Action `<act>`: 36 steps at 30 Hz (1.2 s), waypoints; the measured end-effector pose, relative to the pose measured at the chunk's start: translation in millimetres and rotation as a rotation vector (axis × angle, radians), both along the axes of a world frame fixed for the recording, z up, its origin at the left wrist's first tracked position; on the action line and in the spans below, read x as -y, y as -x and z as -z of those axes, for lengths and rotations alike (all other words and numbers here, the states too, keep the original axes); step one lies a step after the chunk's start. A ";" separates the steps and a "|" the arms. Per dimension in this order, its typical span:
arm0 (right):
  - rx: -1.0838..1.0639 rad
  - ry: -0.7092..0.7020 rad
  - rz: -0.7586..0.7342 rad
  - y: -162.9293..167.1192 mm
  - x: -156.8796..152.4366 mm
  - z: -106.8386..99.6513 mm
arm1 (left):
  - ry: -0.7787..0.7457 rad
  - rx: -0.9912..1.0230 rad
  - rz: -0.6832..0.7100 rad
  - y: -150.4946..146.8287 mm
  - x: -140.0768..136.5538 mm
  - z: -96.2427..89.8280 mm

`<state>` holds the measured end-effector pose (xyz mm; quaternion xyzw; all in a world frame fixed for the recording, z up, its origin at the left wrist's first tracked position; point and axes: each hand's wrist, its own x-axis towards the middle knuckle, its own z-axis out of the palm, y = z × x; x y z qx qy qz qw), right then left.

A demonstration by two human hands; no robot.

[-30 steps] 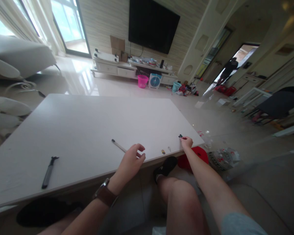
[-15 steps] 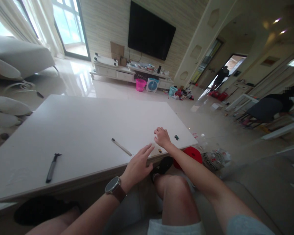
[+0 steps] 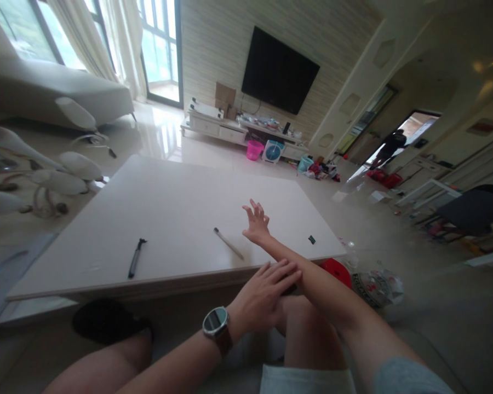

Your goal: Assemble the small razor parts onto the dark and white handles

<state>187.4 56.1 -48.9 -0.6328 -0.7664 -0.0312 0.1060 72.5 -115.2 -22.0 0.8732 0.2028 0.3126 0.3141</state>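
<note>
My right hand (image 3: 256, 223) is raised over the white table (image 3: 176, 202), palm down, its fingers spread and somewhat bent with nothing in them. Just left of it on the table lies a slim pale stick with a dark end (image 3: 229, 244). My left hand (image 3: 267, 290), with a watch (image 3: 216, 323) on its wrist, is stretched flat at the table's near edge. Its fingertips reach my right forearm; whether they press on it I cannot tell. A small dark green piece (image 3: 311, 239) lies to the right, and a dark razor-like tool (image 3: 137, 258) to the left.
Under the table's right corner are a red object (image 3: 337, 272) and a printed plastic bag (image 3: 378, 287). A white lamp with several shades (image 3: 61, 180) stands at the left. Across the floor are a pink basket (image 3: 254, 150), a blue fan (image 3: 273, 151) and a person (image 3: 390, 148) by a doorway.
My right hand has lifted from the table's right part, moved left and spread its fingers. My left hand has shifted towards my right forearm. The view has turned left; the small yellow piece no longer shows.
</note>
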 end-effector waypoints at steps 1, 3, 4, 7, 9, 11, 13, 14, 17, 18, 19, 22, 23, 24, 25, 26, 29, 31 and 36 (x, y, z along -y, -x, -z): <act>0.018 -0.002 -0.008 3.4 0.3 0.2 | 0.044 0.030 -0.095 3.3 -2.3 1.4; 0.053 0.000 -0.023 9.2 0.7 0.1 | 0.128 0.100 -0.252 7.2 -4.3 3.2; 0.071 0.004 -0.026 11.7 0.9 -0.1 | 0.143 0.134 -0.269 8.0 -3.1 2.9; 0.129 0.027 -0.029 17.3 1.3 -0.6 | 0.066 0.207 -0.103 7.7 7.1 -3.9; 0.153 0.033 -0.031 20.0 1.8 -1.0 | 0.008 0.234 0.025 8.0 11.6 -9.6; 0.165 0.021 -0.038 22.4 2.2 -2.1 | 0.037 0.270 -0.022 9.8 8.6 -12.7; 0.191 -0.003 -0.066 25.4 2.0 -4.1 | 0.140 0.321 -0.247 12.4 -0.1 -12.6; 0.214 -0.015 -0.092 27.3 1.7 -5.4 | 0.185 0.335 -0.362 13.5 -4.4 -12.2; 0.289 -0.059 -0.177 33.9 1.0 -10.3 | 0.179 0.285 -0.423 14.7 -5.9 -13.0; 0.305 -0.080 -0.201 36.0 1.3 -12.3 | 0.144 0.264 -0.377 14.3 -1.4 -14.6; 0.319 -0.103 -0.230 38.0 2.0 -14.3 | 0.108 0.252 -0.328 13.6 4.9 -16.6; 0.359 -0.123 -0.421 42.1 6.9 -20.5 | -0.056 0.229 -0.132 11.1 25.5 -22.5; 0.366 -0.109 -0.506 43.2 9.2 -22.1 | -0.138 0.201 -0.058 10.4 30.0 -23.4; 0.366 -0.086 -0.586 44.2 11.5 -23.4 | -0.221 0.166 0.000 10.0 32.5 -23.4; 0.363 -0.061 -0.652 45.3 13.8 -24.3 | -0.291 0.132 0.031 9.6 33.0 -22.5; 0.360 -0.038 -0.699 46.6 16.1 -24.8 | -0.340 0.107 0.031 9.3 31.7 -20.4; 0.372 -0.003 -0.782 51.1 22.0 -24.8 | -0.423 0.097 -0.042 8.0 22.5 -9.7; 0.383 0.004 -0.821 54.3 26.2 -25.0 | -0.491 0.077 -0.049 6.7 15.6 -2.0; 0.412 0.016 -0.934 61.1 43.9 -27.2 | -0.561 -0.047 -0.027 8.0 0.0 1.7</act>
